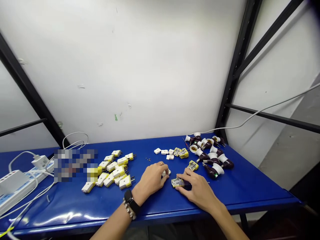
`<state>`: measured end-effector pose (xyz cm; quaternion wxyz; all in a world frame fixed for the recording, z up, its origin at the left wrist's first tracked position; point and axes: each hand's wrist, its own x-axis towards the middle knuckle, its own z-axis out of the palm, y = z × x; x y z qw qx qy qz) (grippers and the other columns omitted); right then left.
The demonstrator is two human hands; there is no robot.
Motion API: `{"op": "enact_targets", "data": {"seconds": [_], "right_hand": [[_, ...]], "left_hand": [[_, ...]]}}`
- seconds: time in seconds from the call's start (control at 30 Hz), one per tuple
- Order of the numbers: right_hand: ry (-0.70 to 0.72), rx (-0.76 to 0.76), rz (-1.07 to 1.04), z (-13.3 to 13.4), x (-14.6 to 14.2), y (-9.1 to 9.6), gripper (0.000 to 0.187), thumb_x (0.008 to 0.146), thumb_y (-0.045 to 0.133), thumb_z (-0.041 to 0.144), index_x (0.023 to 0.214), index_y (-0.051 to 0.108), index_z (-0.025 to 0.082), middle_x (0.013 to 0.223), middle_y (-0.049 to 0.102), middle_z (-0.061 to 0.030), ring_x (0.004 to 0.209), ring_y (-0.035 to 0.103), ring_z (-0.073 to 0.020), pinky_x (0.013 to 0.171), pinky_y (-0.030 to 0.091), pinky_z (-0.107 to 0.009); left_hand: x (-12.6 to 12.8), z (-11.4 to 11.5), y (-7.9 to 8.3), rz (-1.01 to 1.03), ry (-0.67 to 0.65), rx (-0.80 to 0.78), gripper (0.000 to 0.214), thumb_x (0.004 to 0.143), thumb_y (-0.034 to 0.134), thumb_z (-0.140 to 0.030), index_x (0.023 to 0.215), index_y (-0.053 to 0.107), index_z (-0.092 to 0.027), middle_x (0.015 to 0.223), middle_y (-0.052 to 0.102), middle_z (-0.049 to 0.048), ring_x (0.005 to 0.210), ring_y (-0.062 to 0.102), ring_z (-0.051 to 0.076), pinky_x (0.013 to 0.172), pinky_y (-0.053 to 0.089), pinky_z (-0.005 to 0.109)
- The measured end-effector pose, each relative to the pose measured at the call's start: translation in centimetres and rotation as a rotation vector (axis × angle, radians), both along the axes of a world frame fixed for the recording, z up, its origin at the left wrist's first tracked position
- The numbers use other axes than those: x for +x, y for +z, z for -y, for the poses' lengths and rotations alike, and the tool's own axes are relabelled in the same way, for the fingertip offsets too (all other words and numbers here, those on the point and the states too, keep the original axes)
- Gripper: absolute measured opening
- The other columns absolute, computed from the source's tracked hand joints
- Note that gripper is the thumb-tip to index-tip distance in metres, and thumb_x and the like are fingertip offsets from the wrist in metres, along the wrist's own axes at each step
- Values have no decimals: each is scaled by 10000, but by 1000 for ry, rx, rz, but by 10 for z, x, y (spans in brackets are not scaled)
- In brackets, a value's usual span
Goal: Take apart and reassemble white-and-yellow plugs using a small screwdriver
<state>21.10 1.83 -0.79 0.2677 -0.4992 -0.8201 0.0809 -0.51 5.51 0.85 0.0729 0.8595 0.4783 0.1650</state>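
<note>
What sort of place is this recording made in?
Likely a small assembly workbench: a blue-covered table, a heap of white-and-yellow plastic plugs and a pile of dark-brown-and-white lamp sockets laid out for handwork.

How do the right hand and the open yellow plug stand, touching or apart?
Touching. The head view shows the right hand with its fingertips on the open yellow plug, with no blue table showing between them.
</note>
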Motion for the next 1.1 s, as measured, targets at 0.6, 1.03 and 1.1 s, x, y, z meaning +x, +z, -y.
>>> {"op": "enact_targets", "data": {"seconds": [0.6,1.03,1.1], "right_hand": [[84,-138,-76,9,-34,-3,316,854,720,287,1168,685,273,960,651,0,814,648,-189,717,471,-280],[81,-121,-82,11,-34,-1,263,839,754,289,1098,716,309,994,636,4,781,650,-174,706,465,-274],[92,-103,-44,12,-34,1,230,855,739,298,1084,721,315,1026,634,2,750,646,-164,686,455,-273]], "left_hand": [[-34,39,-13,651,-27,-193,183,858,590,-163,997,697,-213,1083,692,63,1021,658,214,881,559,313],[-35,38,-1,306,-193,-110,251,798,606,-71,927,753,-228,1025,738,27,909,685,190,855,494,267],[-34,37,2,284,-193,-116,242,809,607,-79,933,749,-230,1029,737,27,923,684,193,862,490,269]]}}
